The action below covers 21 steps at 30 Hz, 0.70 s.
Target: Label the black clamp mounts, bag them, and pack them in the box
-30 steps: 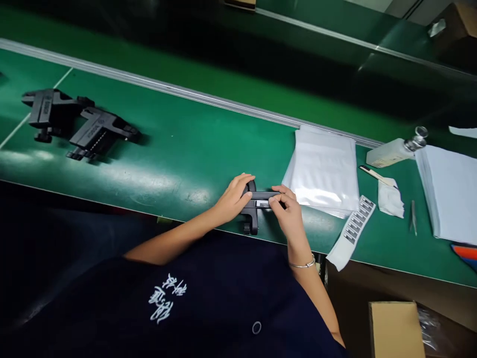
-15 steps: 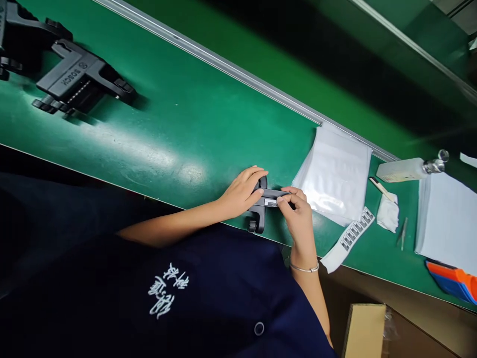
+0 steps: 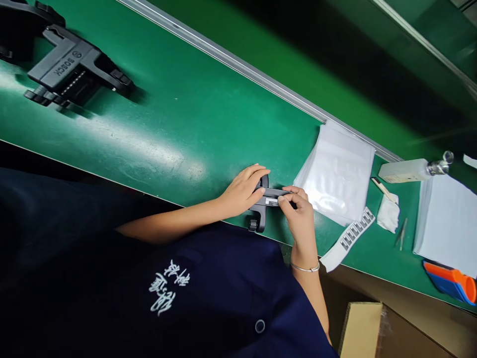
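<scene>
A black plastic bracket [image 3: 258,215] lies at the table's front edge, with a small black-and-white label [image 3: 271,201] on its side. My left hand [image 3: 244,191] wraps over the bracket's left end, fingers on the far side and thumb along its near face. At the other end, my right hand [image 3: 298,209] grips the bracket between thumb and fingers, the thumb tip pressed at the label's right edge. Fingers cover part of the bracket. A curved backing strip with several printed labels [image 3: 354,236] rests right of my right hand, hanging partly past the edge.
Clear plastic bags [image 3: 341,171] are stacked behind the label strip. Farther right are a bottle [image 3: 404,170], a white cloth [image 3: 388,215], tweezers [image 3: 401,233], white sheets [image 3: 447,223] and an orange-and-blue object [image 3: 452,281]. Another Bosch-marked black bracket [image 3: 61,64] stands far left. Below is a cardboard box [image 3: 359,328].
The view has shifted slightly. Both hands keep their grip on the bracket, and the right thumb stays at the label with hardly any movement.
</scene>
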Each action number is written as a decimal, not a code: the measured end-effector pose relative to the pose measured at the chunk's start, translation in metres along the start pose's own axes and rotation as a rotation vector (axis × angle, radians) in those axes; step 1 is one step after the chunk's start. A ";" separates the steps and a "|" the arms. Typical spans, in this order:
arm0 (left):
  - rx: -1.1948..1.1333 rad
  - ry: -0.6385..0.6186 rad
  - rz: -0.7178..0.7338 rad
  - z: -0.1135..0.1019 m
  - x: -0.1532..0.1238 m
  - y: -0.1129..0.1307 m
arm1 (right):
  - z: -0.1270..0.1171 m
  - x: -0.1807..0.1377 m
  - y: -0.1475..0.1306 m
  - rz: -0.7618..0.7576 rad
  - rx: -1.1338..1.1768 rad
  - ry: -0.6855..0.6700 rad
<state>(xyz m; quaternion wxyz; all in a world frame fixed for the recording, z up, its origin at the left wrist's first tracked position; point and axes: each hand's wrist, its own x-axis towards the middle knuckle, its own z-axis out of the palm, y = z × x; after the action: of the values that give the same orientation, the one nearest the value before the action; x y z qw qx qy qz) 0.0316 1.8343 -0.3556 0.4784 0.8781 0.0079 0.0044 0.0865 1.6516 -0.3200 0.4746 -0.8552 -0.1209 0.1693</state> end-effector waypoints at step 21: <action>0.371 -0.101 0.444 -0.023 -0.011 0.001 | -0.033 -0.002 0.008 -0.100 -0.007 -0.014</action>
<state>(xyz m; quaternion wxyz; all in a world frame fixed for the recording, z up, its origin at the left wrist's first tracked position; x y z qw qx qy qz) 0.0205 1.8532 -0.3426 0.2968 0.9299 -0.2076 0.0639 0.0982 1.6213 -0.3108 0.4786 -0.8487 -0.1673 0.1508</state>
